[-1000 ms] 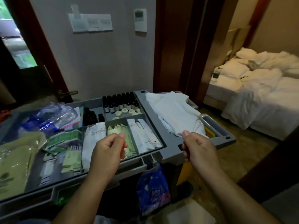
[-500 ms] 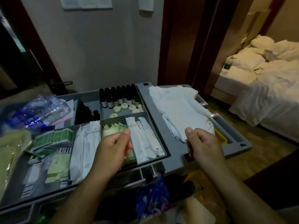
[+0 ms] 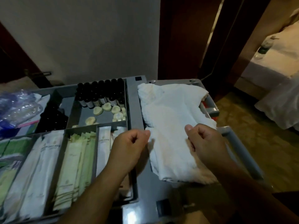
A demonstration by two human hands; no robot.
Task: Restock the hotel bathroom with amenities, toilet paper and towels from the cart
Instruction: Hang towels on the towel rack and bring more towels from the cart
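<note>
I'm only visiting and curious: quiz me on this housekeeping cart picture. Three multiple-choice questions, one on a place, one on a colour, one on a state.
1. Where do the towels lie?
A) on the cart's right part
B) under the cart
C) on the floor

2. What colour are the bottles?
A) yellow
B) dark
C) red

3. How are the fingers of the left hand and right hand?
A) spread flat
B) out of view
C) curled

Answers: 1 A, they are piled on its right end. 2 B, the rows at the back look black. 3 C, both hands are fists at the towels' near edge.
</note>
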